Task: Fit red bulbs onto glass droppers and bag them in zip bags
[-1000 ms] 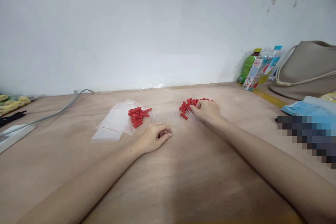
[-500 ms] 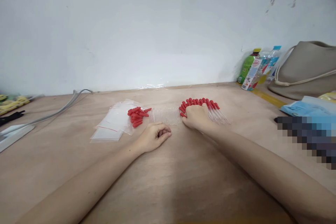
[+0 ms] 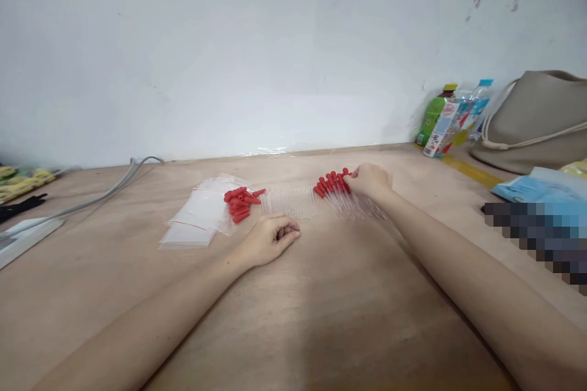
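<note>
My right hand is at the right end of a row of droppers, which have red rubber bulbs and thin clear tubes. Its fingers are closed around some of the bulbs and hide them. My left hand rests on the table with loosely curled fingers, and nothing shows inside them. Just beyond it lies a row of clear tubes without bulbs. To their left, a heap of loose red rubber bulbs sits partly on clear zip bags.
Bottles and a carton stand by the wall at the back right, beside a grey drawstring bag. A blue packet lies at the right. A grey cable runs along the left of the wooden table.
My right hand has moved from the row's middle to its right end. The droppers there are bunched closer together, and more bulbs at the left show. My left hand stays still.
</note>
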The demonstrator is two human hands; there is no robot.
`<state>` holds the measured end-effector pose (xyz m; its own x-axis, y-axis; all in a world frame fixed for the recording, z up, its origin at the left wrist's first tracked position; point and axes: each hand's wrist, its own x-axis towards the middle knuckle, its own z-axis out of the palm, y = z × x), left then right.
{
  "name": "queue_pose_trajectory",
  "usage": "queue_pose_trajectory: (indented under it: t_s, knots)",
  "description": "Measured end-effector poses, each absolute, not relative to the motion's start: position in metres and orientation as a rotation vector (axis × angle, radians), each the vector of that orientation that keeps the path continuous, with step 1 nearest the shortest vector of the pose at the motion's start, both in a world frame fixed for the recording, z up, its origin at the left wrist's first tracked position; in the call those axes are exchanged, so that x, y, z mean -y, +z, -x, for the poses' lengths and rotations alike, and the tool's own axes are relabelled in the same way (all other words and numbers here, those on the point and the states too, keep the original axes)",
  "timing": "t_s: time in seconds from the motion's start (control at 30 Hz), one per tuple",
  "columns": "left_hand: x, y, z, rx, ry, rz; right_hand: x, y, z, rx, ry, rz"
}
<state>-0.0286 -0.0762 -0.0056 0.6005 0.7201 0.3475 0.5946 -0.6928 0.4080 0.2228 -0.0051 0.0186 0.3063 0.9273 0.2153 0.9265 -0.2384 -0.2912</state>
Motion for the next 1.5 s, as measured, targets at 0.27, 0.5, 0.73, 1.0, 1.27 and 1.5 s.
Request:
queue_pose_trajectory:
  t_s: [0.27,0.5,0.73,1.0,1.27,1.5]
  knots:
    - [0.075,-0.007,0.028,-1.061,0.725,-2.576,0.016,0.006,-0.188,1.835,-0.213,1.871]
    - [0.069,-0.012,0.034,-1.174,0.868,-2.695,0.016,0.002,-0.147,2.055,-0.086,2.005]
    - [0.034,-0.004,0.065,-1.789,0.959,-3.046,0.01,0.005,-0.142,2.007,0.045,2.103]
    - [0.024,-0.007,0.077,-2.02,0.543,-3.157,0.013,0.003,-0.14,1.978,0.061,2.043]
    - [0.023,-0.011,0.079,-2.062,0.485,-3.181,0.049,-0.026,-0.155,1.887,-0.261,1.455]
    - [0.033,-0.006,0.071,-1.993,0.684,-3.157,0.08,-0.038,-0.185,2.005,-0.208,1.127]
